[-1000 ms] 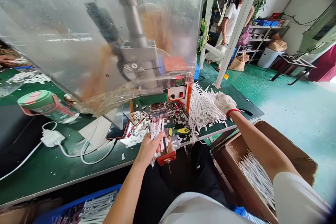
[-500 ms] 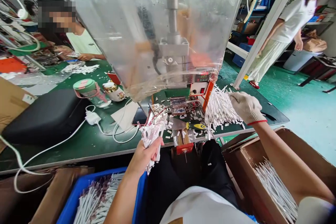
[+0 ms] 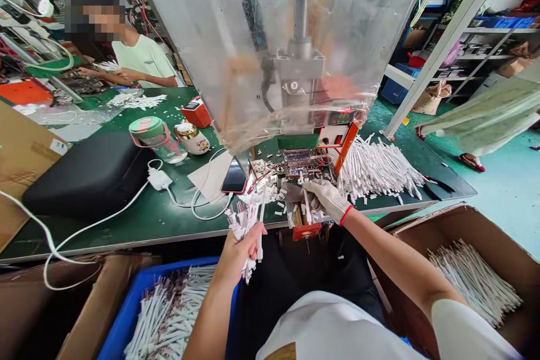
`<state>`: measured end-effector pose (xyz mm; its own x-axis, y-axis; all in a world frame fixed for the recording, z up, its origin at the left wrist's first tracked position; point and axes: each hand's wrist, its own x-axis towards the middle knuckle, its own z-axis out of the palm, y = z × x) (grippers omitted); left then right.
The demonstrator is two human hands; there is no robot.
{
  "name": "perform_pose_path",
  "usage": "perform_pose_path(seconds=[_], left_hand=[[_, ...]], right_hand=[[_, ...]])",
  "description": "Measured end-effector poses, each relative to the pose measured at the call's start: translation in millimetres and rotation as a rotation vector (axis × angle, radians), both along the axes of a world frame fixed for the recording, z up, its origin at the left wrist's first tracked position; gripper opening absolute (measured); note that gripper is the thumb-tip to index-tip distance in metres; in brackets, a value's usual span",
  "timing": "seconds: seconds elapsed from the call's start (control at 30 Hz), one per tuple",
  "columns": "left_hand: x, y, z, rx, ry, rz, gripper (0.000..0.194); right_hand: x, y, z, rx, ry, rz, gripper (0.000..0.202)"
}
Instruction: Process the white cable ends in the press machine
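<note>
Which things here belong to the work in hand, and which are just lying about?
Apparently part of the work:
white strips in the left hand
strip pile beside the machine
blue bin

Apparently just lying about:
phone
bottle
black case

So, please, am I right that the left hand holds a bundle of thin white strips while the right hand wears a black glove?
Not quite: the head view shows a white, red-cuffed cloth glove on the right hand; the left hand holds the bundle of thin white strips.
</note>
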<state>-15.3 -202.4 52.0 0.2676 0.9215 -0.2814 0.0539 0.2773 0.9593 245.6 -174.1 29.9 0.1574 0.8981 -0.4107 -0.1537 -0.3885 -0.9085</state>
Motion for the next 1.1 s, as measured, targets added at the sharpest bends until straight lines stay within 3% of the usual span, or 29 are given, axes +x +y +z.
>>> perform_pose_path(seconds=[0.2, 0.43, 0.6, 0.7, 0.77, 0.97, 1.03, 1.1], left_hand=[[1, -1, -2.4, -0.040, -0.015, 0.034, 0.041], [4, 1, 1.5, 0.031, 0.004, -0.095, 0.041], [6, 4, 3.3, 0.164, 0.102, -0.180, 0.035], [12, 6, 5.7, 0.210, 0.182, -0.220, 0.033], [19, 6, 8.6, 0.205, 0.198, -0.255, 0.033], [39, 2, 15.3, 0.091, 0.035, -0.395, 0.042], [35, 3, 14.3, 0.017, -0.032, -0.440, 0.045], [25, 7, 11.7, -0.034, -0.054, -0.455, 0.047]], right_hand=[[4, 7, -3.0, 0.007, 0.107, -0.030, 0.032], [6, 9, -3.3, -0.002, 0.100, -0.023, 0.032], [2, -13, 31.3, 0.128, -0.212, -0.009, 0.041], [-7, -32, 55.6, 0.258, -0.195, 0.163, 0.038], [-15, -42, 64.1, 0.288, -0.157, 0.206, 0.036], [-19, -60, 59.8, 0.286, -0.180, 0.042, 0.034], [5, -62, 61.6, 0.308, -0.129, -0.058, 0.037], [50, -64, 66.4, 0.347, -0.139, -0.285, 0.040]])
